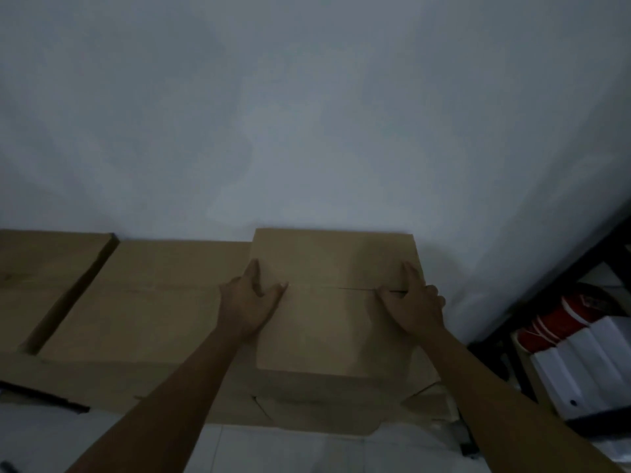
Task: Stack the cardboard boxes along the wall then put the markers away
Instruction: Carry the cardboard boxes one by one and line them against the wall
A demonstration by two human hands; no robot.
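A brown cardboard box (334, 322) sits highest in a row of boxes against the white wall (307, 131). My left hand (247, 302) grips its left edge, thumb lying across the top flap and fingers down the side. My right hand (415, 302) grips the right edge the same way, thumb near the centre seam. A wider box (146, 302) lies to its left at a lower level, and another box (44, 268) stands at the far left. More cardboard (307, 407) shows underneath. No markers are visible.
A dark metal shelf (560, 285) stands at the right, holding white folders (587, 373) and a red and white object (560, 322). Pale floor (290, 452) lies below the boxes. A dark strip (44, 397) lies at the lower left.
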